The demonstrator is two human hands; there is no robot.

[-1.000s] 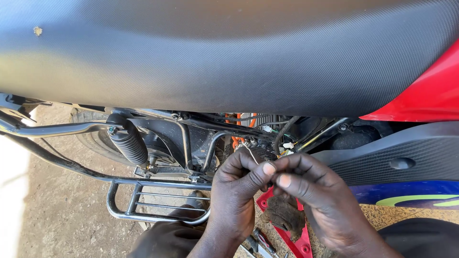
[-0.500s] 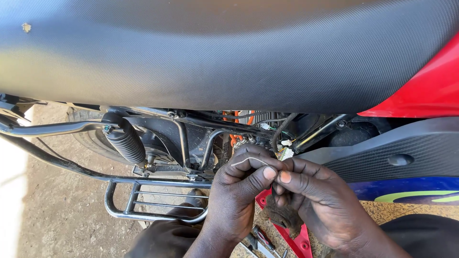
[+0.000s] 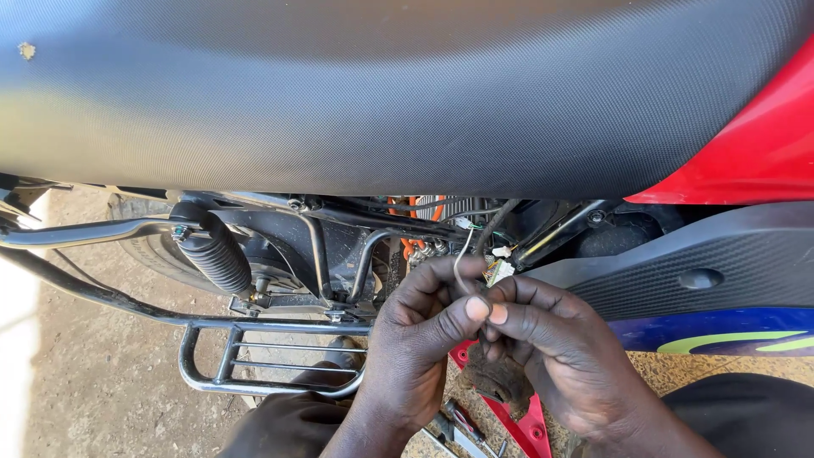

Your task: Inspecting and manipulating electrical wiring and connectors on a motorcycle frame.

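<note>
My left hand (image 3: 420, 339) and my right hand (image 3: 555, 352) meet fingertip to fingertip just below a motorcycle's black textured seat (image 3: 381, 93). Between the pinched thumbs and fingers runs a thin pale wire (image 3: 459, 259) that curves up from the hands. A small white plastic connector (image 3: 498, 271) sits right above my right fingers, joined to a dark cable bundle (image 3: 492, 225) that leads up under the seat. Both hands pinch the wire close to the connector; how the wire ends inside the fingers is hidden.
A black coil shock absorber (image 3: 212, 250) and a chrome footrest rack (image 3: 254, 356) lie to the left. Orange cables (image 3: 411, 246) show in the frame opening. A red body panel (image 3: 755, 144) and a black side cover (image 3: 704, 271) stand at right. A red part (image 3: 521, 420) lies on the dirt ground.
Both hands have shifted slightly right and down, staying pinched together. The thin wire now stands up more clearly above the fingers near the white connector.
</note>
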